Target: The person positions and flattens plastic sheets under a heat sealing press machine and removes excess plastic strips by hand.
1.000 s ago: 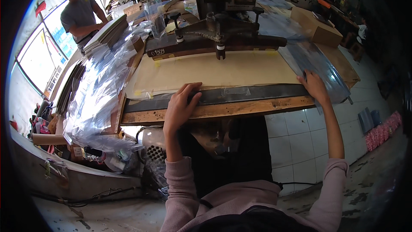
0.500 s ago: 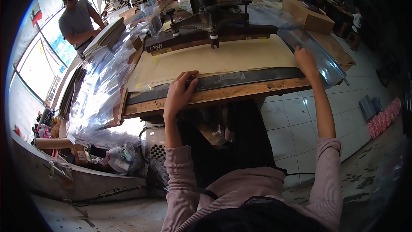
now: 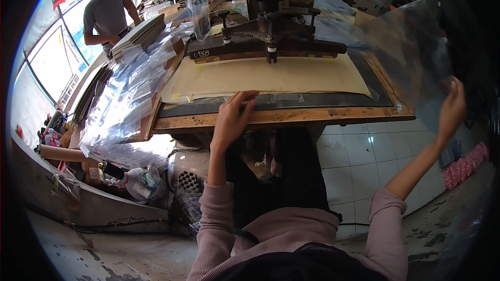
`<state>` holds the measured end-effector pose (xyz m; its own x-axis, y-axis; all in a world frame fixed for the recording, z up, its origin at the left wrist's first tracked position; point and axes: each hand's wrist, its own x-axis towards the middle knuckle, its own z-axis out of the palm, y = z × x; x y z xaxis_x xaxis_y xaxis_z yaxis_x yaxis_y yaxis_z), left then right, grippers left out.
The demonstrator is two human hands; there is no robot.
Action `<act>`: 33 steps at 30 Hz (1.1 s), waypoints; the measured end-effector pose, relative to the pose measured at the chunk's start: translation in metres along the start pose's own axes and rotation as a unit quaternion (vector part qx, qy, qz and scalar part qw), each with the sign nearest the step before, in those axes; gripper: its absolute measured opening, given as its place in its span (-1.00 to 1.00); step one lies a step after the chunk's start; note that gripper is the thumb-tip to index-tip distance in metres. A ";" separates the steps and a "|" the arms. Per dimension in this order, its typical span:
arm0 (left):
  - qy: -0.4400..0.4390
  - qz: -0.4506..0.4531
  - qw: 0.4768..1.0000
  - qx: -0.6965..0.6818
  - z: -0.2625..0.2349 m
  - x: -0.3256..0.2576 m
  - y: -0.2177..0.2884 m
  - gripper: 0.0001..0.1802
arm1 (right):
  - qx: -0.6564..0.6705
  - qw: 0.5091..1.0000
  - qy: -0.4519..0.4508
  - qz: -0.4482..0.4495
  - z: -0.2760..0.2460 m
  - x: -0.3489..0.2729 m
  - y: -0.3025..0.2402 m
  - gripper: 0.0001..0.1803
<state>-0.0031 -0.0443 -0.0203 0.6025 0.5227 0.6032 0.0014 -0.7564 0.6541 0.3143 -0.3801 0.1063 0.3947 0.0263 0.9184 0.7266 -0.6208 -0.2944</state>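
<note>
My right hand (image 3: 452, 109) is out past the right end of the worktable, closed on the edge of a clear plastic sheet (image 3: 409, 52). The sheet hangs raised and bent above the table's right side. Over the front edge of the table is my left hand (image 3: 233, 119), fingers loosely bent and apart, with nothing in it. Just beyond it lies a cream sheet of card or paper (image 3: 271, 77) with bits of yellow tape, on a dark flat plate (image 3: 323, 101). A press head with a long dark bar (image 3: 260, 49) stands over the cream sheet's far edge.
Glossy clear plastic sheets (image 3: 122, 93) are heaped at the table's left, beside a stack of boards (image 3: 138, 36). A person in a grey shirt (image 3: 108, 13) stands at the far left. A wooden strip (image 3: 291, 116) edges the table. A pink bundle (image 3: 467, 166) lies on the floor at right.
My right hand has moved right, away from the plate, lifting the clear plastic sheet with it. My left hand has shifted slightly, and the whole view has turned a little.
</note>
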 end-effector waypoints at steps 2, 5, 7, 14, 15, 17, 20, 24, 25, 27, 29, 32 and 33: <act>-0.023 -0.005 0.996 -0.087 0.012 -0.008 0.022 -0.73 | 0.115 0.993 0.010 0.020 -0.022 -0.005 0.009 -0.70; -0.031 0.066 0.996 -0.058 0.035 -0.012 0.036 -0.48 | 0.297 0.948 0.076 0.083 -0.027 -0.017 -0.003 -0.66; 0.027 0.068 0.994 -0.083 0.047 -0.016 0.055 -0.47 | 0.470 0.852 -0.029 0.230 -0.012 -0.040 -0.033 -0.67; 0.140 -0.105 0.938 -0.300 0.019 -0.092 0.036 -0.75 | 0.528 0.787 -0.089 0.308 0.021 -0.157 -0.130 -0.74; 0.140 -0.104 0.939 -0.297 0.020 -0.103 0.025 -0.75 | 0.537 0.780 -0.107 0.301 0.024 -0.170 -0.133 -0.75; 0.166 -0.132 0.943 -0.258 0.021 -0.120 0.010 -0.77 | 0.548 0.772 -0.127 0.297 0.031 -0.188 -0.138 -0.76; 0.178 -0.161 0.943 -0.232 0.024 -0.134 -0.002 -0.80 | 0.556 0.759 -0.164 0.297 0.035 -0.200 -0.143 -0.76; 0.199 -0.192 0.930 -0.241 0.029 -0.142 -0.008 -0.80 | 0.553 0.755 -0.183 0.300 0.036 -0.199 -0.142 -0.76; 0.198 -0.194 0.930 -0.242 0.030 -0.143 -0.009 -0.80 | 0.555 0.751 -0.193 0.302 0.037 -0.197 -0.141 -0.75; 0.197 -0.179 0.940 -0.215 0.029 -0.140 -0.007 -0.81 | 0.553 0.748 -0.203 0.305 0.037 -0.192 -0.139 -0.75; 0.187 -0.211 0.931 -0.233 0.023 -0.132 0.010 -0.81 | 0.531 0.729 -0.276 0.332 0.039 -0.185 -0.131 -0.72; 0.169 -0.247 0.918 -0.259 0.018 -0.123 0.011 -0.78 | 0.480 0.712 -0.431 0.277 0.047 -0.179 -0.111 -0.58; 0.156 -0.250 0.917 -0.269 0.016 -0.123 0.010 -0.75 | 0.479 0.711 -0.433 0.277 0.047 -0.179 -0.106 -0.58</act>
<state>-0.0641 -0.1223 -0.0954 0.3760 0.9017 0.2136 -0.2296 -0.1327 0.9642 0.1931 -0.2826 -0.0395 0.6669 0.7160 0.2063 0.2106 0.0844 -0.9739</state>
